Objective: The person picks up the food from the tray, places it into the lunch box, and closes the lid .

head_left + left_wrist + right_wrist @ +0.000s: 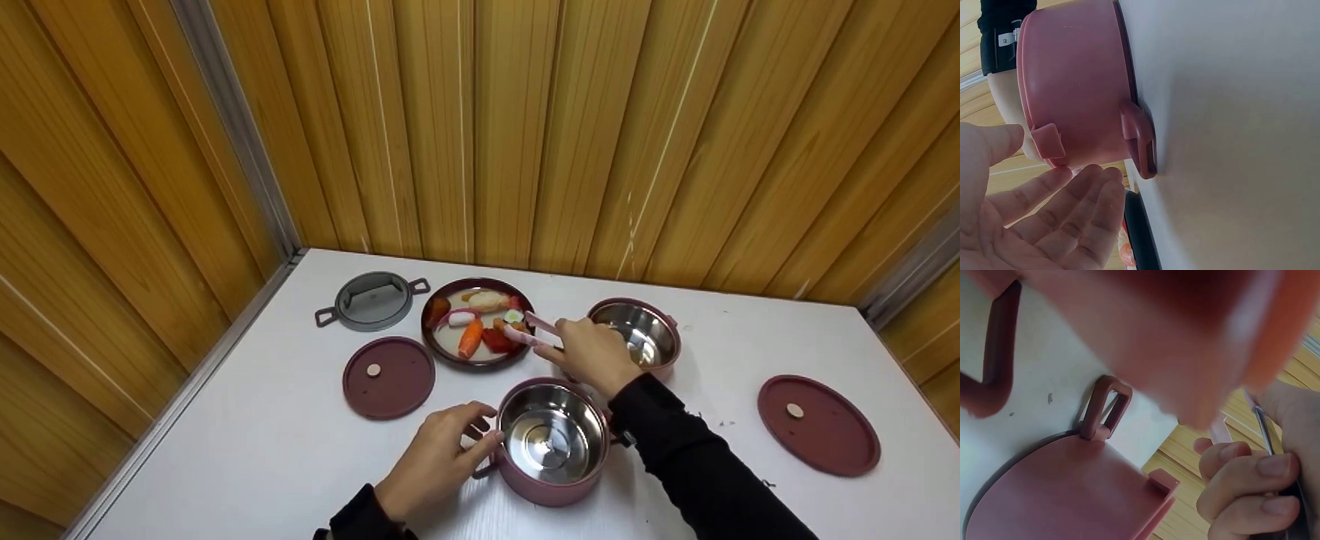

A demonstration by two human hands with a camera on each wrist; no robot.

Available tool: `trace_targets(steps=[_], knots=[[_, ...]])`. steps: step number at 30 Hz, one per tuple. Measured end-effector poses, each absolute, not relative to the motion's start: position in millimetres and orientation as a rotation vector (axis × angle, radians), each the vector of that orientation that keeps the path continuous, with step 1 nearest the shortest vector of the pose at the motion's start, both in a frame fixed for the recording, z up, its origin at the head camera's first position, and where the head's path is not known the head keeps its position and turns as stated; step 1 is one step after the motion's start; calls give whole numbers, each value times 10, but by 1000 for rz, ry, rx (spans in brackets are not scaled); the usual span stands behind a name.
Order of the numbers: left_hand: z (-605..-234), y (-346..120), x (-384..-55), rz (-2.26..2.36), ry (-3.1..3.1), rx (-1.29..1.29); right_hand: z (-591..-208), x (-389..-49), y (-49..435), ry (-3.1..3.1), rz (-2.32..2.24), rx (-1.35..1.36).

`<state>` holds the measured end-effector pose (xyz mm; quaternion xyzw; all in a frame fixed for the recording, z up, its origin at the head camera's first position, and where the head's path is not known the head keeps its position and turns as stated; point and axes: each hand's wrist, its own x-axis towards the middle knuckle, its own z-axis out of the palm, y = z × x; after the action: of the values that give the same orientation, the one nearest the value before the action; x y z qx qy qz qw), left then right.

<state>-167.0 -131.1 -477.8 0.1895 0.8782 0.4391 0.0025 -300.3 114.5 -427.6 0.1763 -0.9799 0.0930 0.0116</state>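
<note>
My right hand (pixel 596 352) grips a pair of pink-tipped tongs (pixel 521 337), their tips over the right side of a dark-rimmed plate (pixel 480 366). On the plate lie several toy foods, among them an orange carrot-like piece (pixel 470 339), a red piece (pixel 498 342) and a round green-and-white slice (pixel 513 316). Whether the tongs pinch a food is unclear. Beside the left side of the near pink pot (pixel 551 491) is my left hand (pixel 442 454), fingers extended and thumb by the rim. In the left wrist view, its fingertips lie close to the pot wall (pixel 1081 84).
A second pink pot (pixel 673 352) stands behind my right forearm. Dark red lids lie at left (pixel 401 382) and far right (pixel 832 431). At the back left is a grey two-handled lid (pixel 371 311). Wood-patterned walls (pixel 510 150) enclose the white table (pixel 247 420).
</note>
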Motion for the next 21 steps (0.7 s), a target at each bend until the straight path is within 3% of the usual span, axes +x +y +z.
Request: trace_targets(steps=[21], knots=[[-4769, -1317, -1660, 1316, 2784, 579, -4329, -2977, 1140, -2987, 272, 567]])
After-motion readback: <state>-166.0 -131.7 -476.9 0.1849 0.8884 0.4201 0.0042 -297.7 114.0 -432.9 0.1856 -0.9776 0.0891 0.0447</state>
